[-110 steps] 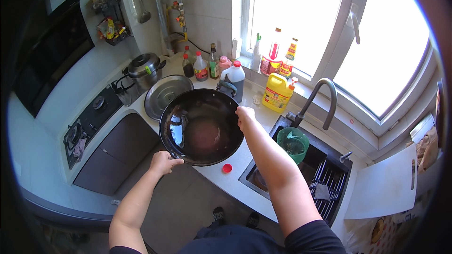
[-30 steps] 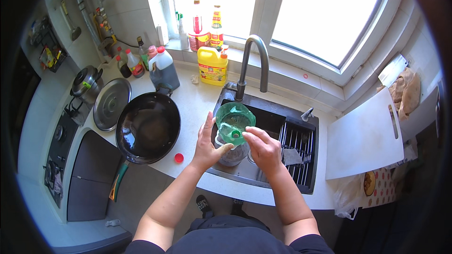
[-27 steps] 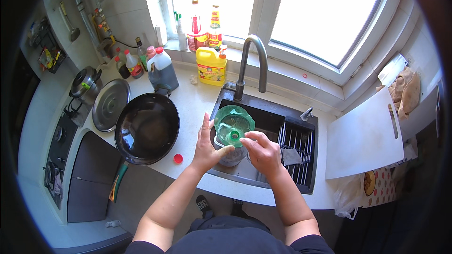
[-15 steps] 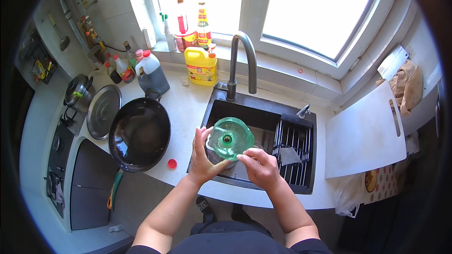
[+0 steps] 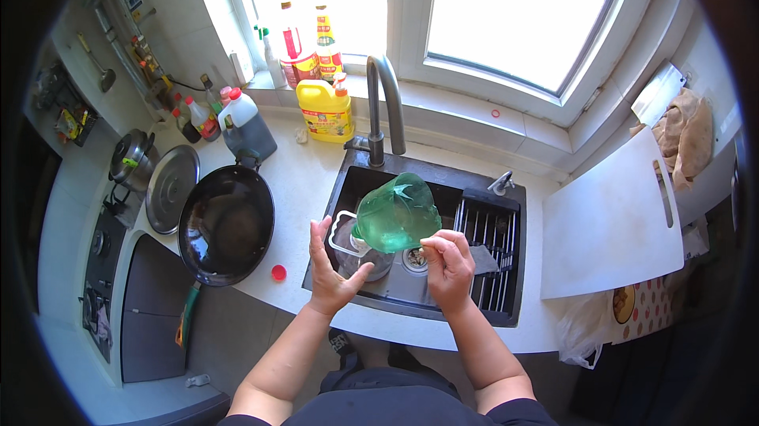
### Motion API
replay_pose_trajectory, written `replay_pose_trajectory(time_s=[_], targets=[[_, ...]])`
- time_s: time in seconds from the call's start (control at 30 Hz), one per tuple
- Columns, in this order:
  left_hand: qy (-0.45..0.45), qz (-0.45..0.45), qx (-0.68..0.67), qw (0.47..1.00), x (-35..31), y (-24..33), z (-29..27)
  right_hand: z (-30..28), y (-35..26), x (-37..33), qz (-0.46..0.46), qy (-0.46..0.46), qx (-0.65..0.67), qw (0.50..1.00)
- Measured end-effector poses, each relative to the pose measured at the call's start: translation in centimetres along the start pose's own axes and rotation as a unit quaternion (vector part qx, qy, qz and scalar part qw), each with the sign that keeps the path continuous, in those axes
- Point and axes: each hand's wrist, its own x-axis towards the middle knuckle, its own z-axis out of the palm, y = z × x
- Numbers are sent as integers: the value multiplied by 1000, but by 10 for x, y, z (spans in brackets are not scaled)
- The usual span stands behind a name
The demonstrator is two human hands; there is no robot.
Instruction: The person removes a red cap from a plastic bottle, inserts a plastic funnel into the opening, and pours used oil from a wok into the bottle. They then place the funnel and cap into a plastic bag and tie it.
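Over the sink, my right hand (image 5: 449, 269) pinches the rim of a translucent green funnel (image 5: 399, 214), which looks like the cut-off top of a plastic bottle. The funnel lies tilted, its wide end up and to the right, its narrow neck toward the left. Below that neck, a clear jug (image 5: 378, 266) with a white handle (image 5: 333, 233) stands in the sink; whether the neck touches its mouth, I cannot tell. My left hand (image 5: 332, 277) is open beside the jug, thumb and fingers apart, holding nothing.
The black sink (image 5: 518, 292) has a drying rack (image 5: 492, 224) and a tall grey faucet (image 5: 389, 94). A red cap (image 5: 279, 273) lies on the counter near a wok (image 5: 228, 224). Behind stand a yellow jug (image 5: 326, 114) and a dark-filled jug (image 5: 249, 137). A white cutting board (image 5: 605, 224) leans at right.
My right hand has tipped the funnel over from facing up to lying tilted, its neck leftward. My left hand has come away from the funnel and opened.
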Motion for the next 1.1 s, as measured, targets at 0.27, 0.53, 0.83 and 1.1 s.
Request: replay_pose_trajectory(time_s=[0.27, 0.53, 0.83, 1.1], targets=[[20, -36, 3, 999, -9, 16, 14, -8, 5, -3, 41, 16, 48, 998], [-12, -108, -115, 987, -12, 17, 1, 9, 0, -22, 84, 59, 40, 994], [-77, -178, -289, 937, -18, 22, 10, 10, -17, -40, 114, 99, -13, 988], [-140, -60, -173, 973, -21, 78, 53, -62, -20, -66, 188, 215, 34, 958]])
